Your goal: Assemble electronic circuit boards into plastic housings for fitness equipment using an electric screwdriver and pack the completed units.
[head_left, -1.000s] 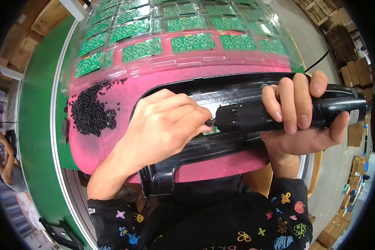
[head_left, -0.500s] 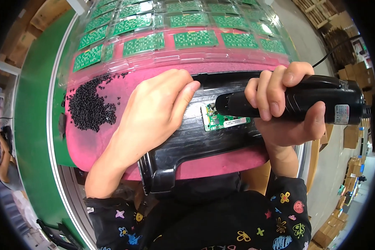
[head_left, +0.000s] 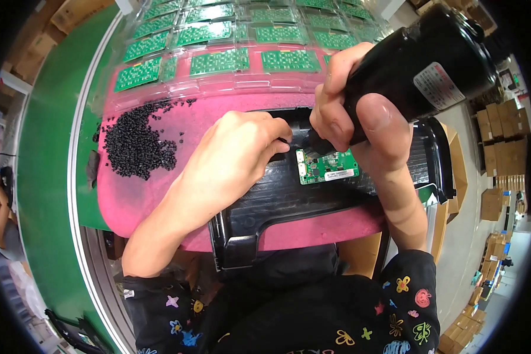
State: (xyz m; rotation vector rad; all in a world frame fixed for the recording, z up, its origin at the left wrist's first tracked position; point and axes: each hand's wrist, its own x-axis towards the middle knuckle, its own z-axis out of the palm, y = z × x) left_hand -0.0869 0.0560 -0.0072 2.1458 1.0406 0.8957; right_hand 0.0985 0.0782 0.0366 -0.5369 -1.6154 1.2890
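My right hand [head_left: 389,144] is wrapped round a thick black electric screwdriver [head_left: 395,71], held tilted with its rear end raised to the upper right. The tool's dark nose points down by the top edge of a small green circuit board [head_left: 318,168]; its very tip is hidden. The board, with a white label strip, lies in a black plastic housing [head_left: 312,197]. Left of the board, my left hand [head_left: 233,153] rests over the housing, thumb and fingers pinched together. What they hold, if anything, cannot be made out.
A pile of tiny black pieces, apparently screws [head_left: 135,144], lies on the pink mat [head_left: 124,203] at left. Clear plastic trays [head_left: 236,82] of green boards [head_left: 218,61] stand beyond. Cardboard boxes [head_left: 504,133] are stacked at right. Another person's arm [head_left: 0,206] shows far left.
The screwdriver has swung from nearly level to steeply tilted, its rear rising toward the upper right. My left hand has shifted slightly right and lower, fingertips now pinched beside the board.
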